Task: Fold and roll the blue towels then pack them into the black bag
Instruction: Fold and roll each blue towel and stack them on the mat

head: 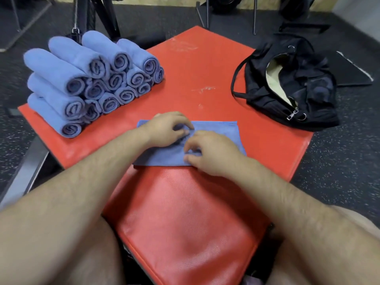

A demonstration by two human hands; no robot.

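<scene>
Both forearms reach forward over the red bench point(185, 68). The left hand point(170, 128) and the right hand point(209, 153) sit side by side on 1 folded blue towel point(218, 130), fingers curled and pinching its fabric near the middle. The towel lies flat as a long rectangle across the bench's centre. A stack of rolled blue towels point(92, 83) fills the far left corner. The black bag point(298, 85) gapes unzipped at the right edge.
</scene>
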